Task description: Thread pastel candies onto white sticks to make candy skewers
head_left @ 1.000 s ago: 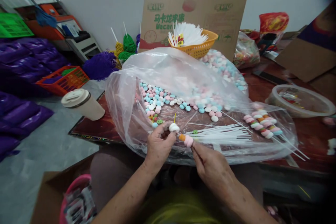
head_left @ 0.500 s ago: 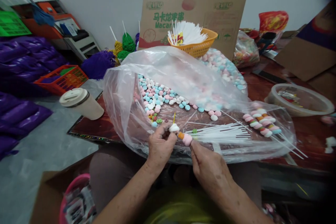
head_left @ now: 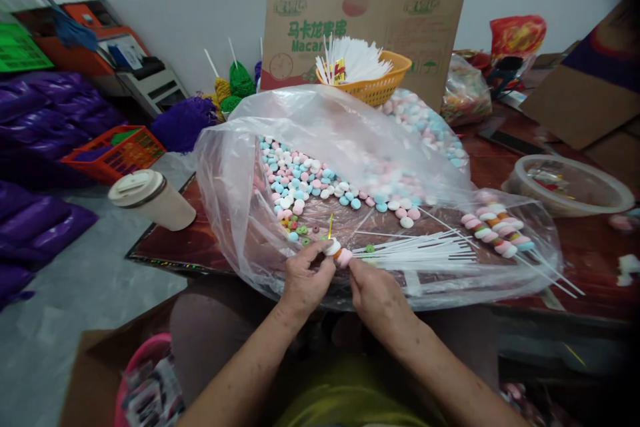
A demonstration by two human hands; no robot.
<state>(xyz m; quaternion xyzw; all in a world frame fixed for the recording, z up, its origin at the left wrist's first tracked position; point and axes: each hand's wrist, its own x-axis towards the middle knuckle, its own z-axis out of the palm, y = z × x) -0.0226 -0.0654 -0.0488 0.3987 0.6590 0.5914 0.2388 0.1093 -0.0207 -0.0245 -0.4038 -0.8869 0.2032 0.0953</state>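
Note:
My left hand [head_left: 306,275] pinches a white marshmallow [head_left: 332,248] between thumb and fingers. A thin yellow pointed stick [head_left: 330,225] rises from behind it. Against the marshmallow sit an orange ring candy [head_left: 337,255] and a pink marshmallow [head_left: 345,257] in a row. My right hand [head_left: 376,288] is closed just behind the pink marshmallow, gripping the candy skewer; its fingers hide the stick. To the right lie a fan of white sticks [head_left: 425,251] and several finished candy skewers [head_left: 495,232] on the clear plastic bag [head_left: 230,227]. Loose pastel marshmallows [head_left: 310,180] spread inside the bag.
An orange basket of white sticks [head_left: 395,73] stands behind the bag, before a cardboard box [head_left: 370,7]. A lidded cup [head_left: 155,200] is at the table's left edge. On the right is a clear plastic tub [head_left: 575,203]. Small green ring candies [head_left: 302,230] lie near my left hand.
My right hand has moved left toward my left hand, bringing the pink marshmallow and orange ring up against the white marshmallow. My left hand has barely moved.

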